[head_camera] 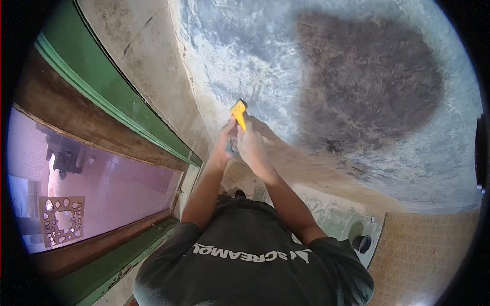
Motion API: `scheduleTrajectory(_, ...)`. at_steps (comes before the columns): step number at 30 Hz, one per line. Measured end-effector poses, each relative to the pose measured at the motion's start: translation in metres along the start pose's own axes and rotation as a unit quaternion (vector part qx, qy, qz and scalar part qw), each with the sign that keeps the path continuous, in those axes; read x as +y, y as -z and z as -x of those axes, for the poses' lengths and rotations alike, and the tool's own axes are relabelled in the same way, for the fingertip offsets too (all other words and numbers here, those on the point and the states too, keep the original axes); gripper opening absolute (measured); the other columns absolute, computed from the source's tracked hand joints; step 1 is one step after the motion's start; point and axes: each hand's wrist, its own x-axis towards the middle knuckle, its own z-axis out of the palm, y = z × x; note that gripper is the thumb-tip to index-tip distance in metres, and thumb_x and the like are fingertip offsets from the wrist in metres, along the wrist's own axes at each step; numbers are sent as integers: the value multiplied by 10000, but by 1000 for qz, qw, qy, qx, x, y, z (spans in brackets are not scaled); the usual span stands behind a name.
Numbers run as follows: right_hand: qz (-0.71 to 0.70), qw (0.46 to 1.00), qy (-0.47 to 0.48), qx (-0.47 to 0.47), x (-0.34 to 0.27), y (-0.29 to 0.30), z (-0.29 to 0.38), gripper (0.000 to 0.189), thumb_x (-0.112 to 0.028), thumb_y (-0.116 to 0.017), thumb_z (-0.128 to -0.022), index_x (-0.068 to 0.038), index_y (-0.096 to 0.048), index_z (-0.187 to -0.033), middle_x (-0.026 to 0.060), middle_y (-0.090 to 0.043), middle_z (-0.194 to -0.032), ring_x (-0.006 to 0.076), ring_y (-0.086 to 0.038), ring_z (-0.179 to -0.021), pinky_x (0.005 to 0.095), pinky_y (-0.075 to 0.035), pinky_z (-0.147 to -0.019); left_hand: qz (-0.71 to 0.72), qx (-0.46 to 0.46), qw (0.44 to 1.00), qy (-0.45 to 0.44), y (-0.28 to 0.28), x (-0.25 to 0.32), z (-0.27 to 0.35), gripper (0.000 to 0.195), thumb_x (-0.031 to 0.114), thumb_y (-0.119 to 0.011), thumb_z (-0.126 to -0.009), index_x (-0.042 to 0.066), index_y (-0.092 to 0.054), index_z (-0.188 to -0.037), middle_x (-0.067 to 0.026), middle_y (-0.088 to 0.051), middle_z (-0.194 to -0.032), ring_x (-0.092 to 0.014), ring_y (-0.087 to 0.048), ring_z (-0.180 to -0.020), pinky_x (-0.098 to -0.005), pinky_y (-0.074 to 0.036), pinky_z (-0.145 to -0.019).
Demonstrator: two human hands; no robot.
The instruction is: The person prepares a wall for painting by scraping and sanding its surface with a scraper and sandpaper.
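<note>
Both of my hands are together in front of me, close to a rough, patchy plaster wall (268, 76). A yellow hand tool with a dark tip (239, 111), its exact kind unclear, stands up between them. My right hand (251, 147) grips its lower end. The fingertips of my left hand (226, 134) touch its lower side. A small bluish thing (231, 147) shows at my left palm, too blurred to name. The tool's dark tip is near the wall, and I cannot tell whether it touches.
To the left is a green-painted frame (111, 84) around an opening with a cut-out patterned panel (80, 222). A patterned brown board (425, 252) stands at the lower right, near a dark round object (361, 243) on a pale tiled surface. A dark shadow lies across the wall.
</note>
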Motion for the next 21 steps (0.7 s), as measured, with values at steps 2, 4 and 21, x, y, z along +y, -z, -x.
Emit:
scheduleTrajectory(2,-17,999,30,3,10,-5,5,290,-274,-470,-1005,-1,-528,-1083,273,-661,-789,464,-654,-737,553,-501,-642,-17,-5,1000,-5,10,-14,0,381,460,-527,-981,135,-579,-1174,-16,-652,-851,-95,-628,-641,-192,-476,-459)
scheduleTrajectory(4,-57,996,-71,-10,-1,31,24,274,-257,-469,-1005,1,-522,-1082,280,-658,-793,467,-653,-732,556,-501,-627,-94,33,995,13,-13,-26,12,388,452,-541,-978,119,-585,-1171,-34,-655,-906,-96,-625,-637,-203,-471,-447)
scheduleTrajectory(21,-14,991,-111,-68,11,15,11,298,-253,-458,-1009,16,-499,-1129,277,-646,-816,444,-645,-765,533,-494,-670,26,180,982,-47,-37,-37,-2,357,426,-516,-992,116,-591,-1154,-35,-655,-899,-97,-605,-593,-207,-450,-409)
